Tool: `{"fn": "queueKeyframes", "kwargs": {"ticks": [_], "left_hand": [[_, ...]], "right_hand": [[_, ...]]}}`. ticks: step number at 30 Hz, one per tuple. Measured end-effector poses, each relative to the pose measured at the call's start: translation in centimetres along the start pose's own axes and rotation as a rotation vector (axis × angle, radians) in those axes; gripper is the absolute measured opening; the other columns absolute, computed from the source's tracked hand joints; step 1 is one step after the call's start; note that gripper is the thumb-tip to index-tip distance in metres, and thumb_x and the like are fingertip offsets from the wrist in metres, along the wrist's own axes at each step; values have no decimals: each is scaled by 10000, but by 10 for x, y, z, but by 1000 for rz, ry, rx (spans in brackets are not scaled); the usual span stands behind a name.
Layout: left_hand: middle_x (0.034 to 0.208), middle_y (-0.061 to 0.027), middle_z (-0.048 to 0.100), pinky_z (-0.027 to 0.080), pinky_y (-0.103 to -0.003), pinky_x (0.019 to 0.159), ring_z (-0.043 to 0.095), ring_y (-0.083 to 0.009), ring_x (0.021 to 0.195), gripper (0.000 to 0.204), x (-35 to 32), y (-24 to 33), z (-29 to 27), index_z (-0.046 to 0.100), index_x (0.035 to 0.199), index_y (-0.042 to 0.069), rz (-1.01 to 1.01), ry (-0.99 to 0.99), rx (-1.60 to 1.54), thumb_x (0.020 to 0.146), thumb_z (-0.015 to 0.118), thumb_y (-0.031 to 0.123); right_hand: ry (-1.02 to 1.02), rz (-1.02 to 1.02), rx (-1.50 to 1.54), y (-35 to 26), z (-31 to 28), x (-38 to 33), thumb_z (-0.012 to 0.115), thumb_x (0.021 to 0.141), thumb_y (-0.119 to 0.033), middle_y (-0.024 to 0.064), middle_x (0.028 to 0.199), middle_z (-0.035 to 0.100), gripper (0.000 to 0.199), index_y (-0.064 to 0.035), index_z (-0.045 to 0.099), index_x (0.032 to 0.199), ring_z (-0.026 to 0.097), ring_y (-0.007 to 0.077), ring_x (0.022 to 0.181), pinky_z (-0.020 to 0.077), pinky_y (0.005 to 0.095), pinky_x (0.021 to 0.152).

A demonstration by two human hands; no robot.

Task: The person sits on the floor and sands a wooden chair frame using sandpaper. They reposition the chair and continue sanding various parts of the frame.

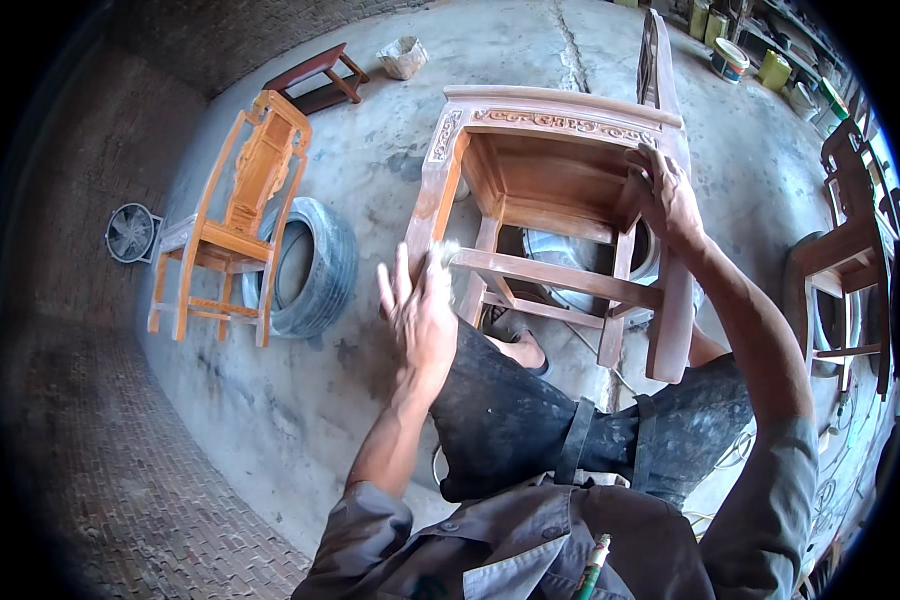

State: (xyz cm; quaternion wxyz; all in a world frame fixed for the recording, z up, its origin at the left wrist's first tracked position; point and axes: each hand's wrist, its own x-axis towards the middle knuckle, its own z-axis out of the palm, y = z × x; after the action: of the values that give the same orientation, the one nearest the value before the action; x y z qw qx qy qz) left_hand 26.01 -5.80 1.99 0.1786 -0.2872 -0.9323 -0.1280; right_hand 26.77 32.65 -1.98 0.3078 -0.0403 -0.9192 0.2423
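In front of me an unpainted wooden chair (555,275) lies tipped, its legs toward me and the hollow underside of its seat showing. A carved apron (570,122) runs along the seat's edge, and the chair back (657,60) points away at the far right. My left hand (420,315) is at the chair's left leg, some fingers spread and others closed over a small pale pad (448,252) against the wood. At the right end of the apron, my right hand (668,195) has its fingers bent around the leg's edge; the palm side is hidden.
An orange-brown chair (245,200) stands at left beside a grey tyre (330,270). Behind are a fan (132,232), a low dark wooden stool (320,75) and a whitish container (402,57). More dark chairs (850,260) stand right, with buckets (730,60) beyond.
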Motion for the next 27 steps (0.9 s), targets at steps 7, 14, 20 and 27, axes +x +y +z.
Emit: {"fn": "queueKeyframes", "kwargs": {"ticks": [7,14,20,27], "left_hand": [[1317,-175,602,177,-583,1170,316,-411,1425,533,1,8,-3,434,1430,-9,3,62,34,904,518,20],[1333,-234,566,218,-625,1144,410,-445,1353,553,-14,100,41,457,1424,-16,86,52,-242,890,549,91],[1354,-287,503,213,-639,1125,370,-468,1366,596,-4,46,26,463,1412,-20,1,89,-5,864,615,161],[1344,-304,511,265,-643,1107,427,-473,1310,478,-14,125,52,557,1341,28,204,97,-314,873,618,105]], "right_hand": [[-22,10,-17,3,1,-2,558,961,-187,109,1177,685,352,-27,525,1273,570,338,1170,420,451,1016],[-42,-16,-26,1,-2,1,574,955,-172,109,1186,683,346,-17,531,1261,575,337,1161,428,451,1006],[-52,15,-40,0,-6,2,569,939,-143,144,1210,659,359,-37,531,1279,563,365,1165,428,458,1009],[-138,64,-84,-3,-3,2,587,905,-176,204,1208,618,379,-58,555,1264,553,401,1153,449,469,987]]}}
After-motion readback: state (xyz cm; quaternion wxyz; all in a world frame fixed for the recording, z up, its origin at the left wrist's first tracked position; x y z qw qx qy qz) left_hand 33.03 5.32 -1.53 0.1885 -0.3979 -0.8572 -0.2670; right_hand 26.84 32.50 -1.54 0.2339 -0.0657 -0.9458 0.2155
